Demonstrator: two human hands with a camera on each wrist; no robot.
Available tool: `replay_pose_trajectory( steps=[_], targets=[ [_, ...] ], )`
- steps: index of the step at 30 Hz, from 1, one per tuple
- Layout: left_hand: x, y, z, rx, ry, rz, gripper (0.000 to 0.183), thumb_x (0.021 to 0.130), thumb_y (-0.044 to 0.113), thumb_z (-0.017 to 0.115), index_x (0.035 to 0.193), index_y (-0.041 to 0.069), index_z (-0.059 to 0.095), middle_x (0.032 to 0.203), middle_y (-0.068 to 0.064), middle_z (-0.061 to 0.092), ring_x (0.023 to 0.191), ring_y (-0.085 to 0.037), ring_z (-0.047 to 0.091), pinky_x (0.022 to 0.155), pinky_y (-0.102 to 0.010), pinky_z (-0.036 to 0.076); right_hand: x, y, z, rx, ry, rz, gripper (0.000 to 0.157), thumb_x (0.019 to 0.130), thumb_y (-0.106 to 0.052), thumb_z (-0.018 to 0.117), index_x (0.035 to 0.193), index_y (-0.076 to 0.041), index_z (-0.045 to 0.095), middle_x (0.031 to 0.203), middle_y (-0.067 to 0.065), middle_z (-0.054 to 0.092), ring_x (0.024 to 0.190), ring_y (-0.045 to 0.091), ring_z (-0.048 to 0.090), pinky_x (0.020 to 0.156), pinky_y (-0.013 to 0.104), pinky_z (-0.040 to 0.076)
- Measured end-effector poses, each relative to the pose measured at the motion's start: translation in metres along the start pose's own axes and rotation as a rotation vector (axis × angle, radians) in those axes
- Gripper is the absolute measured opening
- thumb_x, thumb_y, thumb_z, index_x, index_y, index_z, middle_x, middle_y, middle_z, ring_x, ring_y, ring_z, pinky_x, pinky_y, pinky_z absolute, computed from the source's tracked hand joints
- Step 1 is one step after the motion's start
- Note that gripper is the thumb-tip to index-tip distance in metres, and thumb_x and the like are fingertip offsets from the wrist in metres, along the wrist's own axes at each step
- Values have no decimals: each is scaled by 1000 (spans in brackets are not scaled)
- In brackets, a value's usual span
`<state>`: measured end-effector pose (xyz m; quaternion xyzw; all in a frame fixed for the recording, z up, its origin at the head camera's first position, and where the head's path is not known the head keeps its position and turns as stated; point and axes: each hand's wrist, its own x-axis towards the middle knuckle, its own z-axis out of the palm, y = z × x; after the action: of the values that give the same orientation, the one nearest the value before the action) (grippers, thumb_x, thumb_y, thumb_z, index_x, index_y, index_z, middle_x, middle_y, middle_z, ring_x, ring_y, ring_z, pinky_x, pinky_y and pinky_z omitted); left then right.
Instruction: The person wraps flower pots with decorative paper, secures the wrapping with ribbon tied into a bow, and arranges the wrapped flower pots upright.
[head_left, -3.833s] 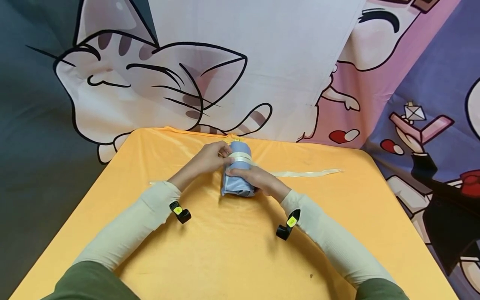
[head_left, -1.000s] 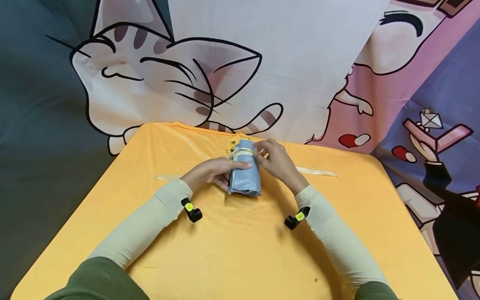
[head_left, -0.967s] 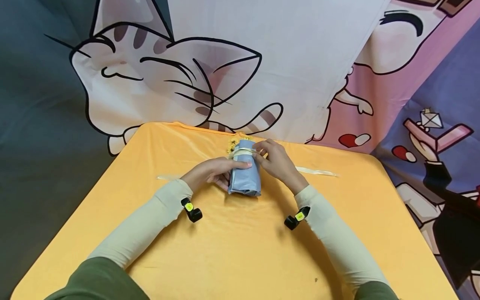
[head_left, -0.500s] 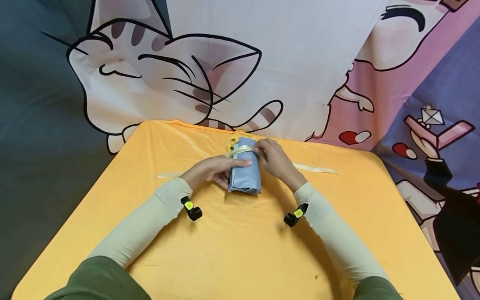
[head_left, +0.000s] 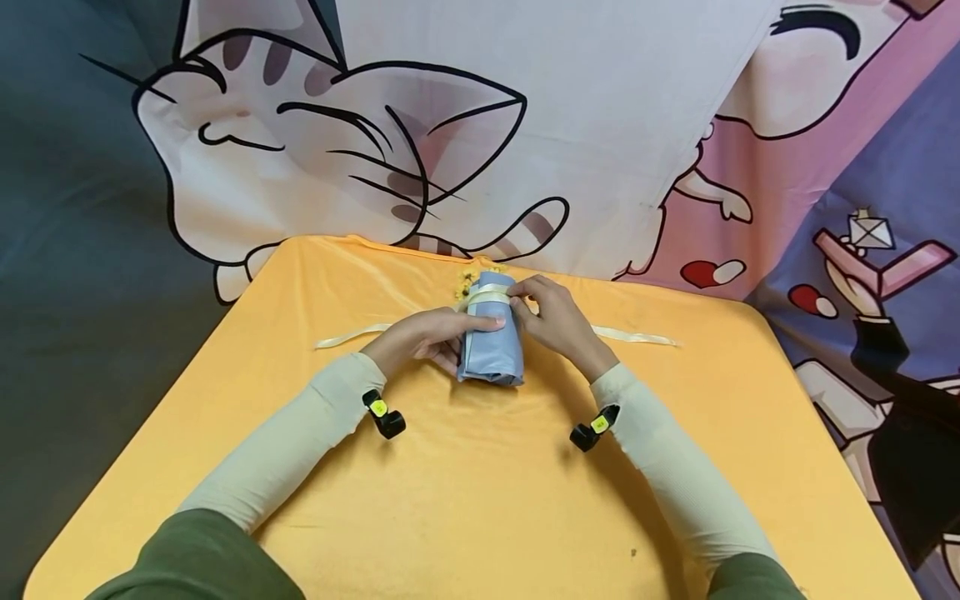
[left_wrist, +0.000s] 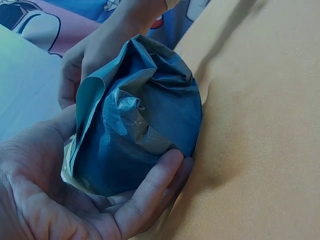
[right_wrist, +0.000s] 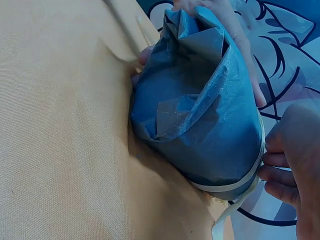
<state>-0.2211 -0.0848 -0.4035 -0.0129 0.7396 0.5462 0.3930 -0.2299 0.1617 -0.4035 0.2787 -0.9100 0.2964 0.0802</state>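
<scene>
Head feed: I have a blue paper-wrapped bundle [head_left: 491, 354] near the far edge of the table [head_left: 480, 500], roughly midway across. It lies with its crumpled, folded end facing the wearer and its other end pointing away; small yellow flowers [head_left: 463, 287] show at that far end. Whether the underside touches the cloth, I cannot tell.

Left hand [head_left: 427, 335]: grip closed around the bundle from the left, thumb laid across the top, fingers curled beneath. My left wrist feed shows 2 fingertips against the folded end, where the paper is tucked inward in creases.

Right hand [head_left: 553, 312]: grip narrow, thumb and fingertips pinching the cream ribbon [head_left: 491, 293] at the bundle's right edge. The ribbon runs around the bundle toward the flower end. On my right wrist feed a loose length hangs below the band.

On the table I log 2 flat ribbon lengths, 1 to the left [head_left: 348, 335] and 1 to the right [head_left: 637, 337]; I cannot tell whether they join the band. Both arms wear cream sleeves [head_left: 277, 450], each with a black wrist camera [head_left: 386, 417]. Behind stands a backdrop [head_left: 600, 125] printed with a cartoon cat.
</scene>
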Motion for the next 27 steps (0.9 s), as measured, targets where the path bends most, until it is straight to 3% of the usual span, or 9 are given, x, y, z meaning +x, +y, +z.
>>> replay_pose_trajectory(
  steps=[8, 17, 27],
  targets=[
    [1, 0, 0, 16, 6, -3, 72, 99, 69, 75, 128, 4, 67, 92, -12, 76, 74, -24, 77, 72, -38, 71, 2, 1, 5, -32, 1, -39, 22, 115, -23, 69, 122, -6, 80, 126, 15, 78, 121, 36, 71, 107, 55, 58],
    [0, 0, -1, 12, 25, -12, 77, 98, 70, 77, 131, 2, 64, 100, -15, 73, 79, -26, 77, 72, -38, 70, 2, 3, 5, -50, 23, -94, 14, 118, -11, 59, 118, -3, 70, 118, 18, 73, 114, 38, 65, 106, 55, 54],
    [0, 0, -1, -6, 15, -16, 71, 100, 67, 76, 131, 4, 65, 96, -13, 76, 80, -24, 77, 72, -39, 70, 7, 7, 4, 11, 41, -141, 11, 118, 0, 50, 126, -1, 57, 108, 17, 70, 89, 30, 65, 80, 44, 56]
  ],
)
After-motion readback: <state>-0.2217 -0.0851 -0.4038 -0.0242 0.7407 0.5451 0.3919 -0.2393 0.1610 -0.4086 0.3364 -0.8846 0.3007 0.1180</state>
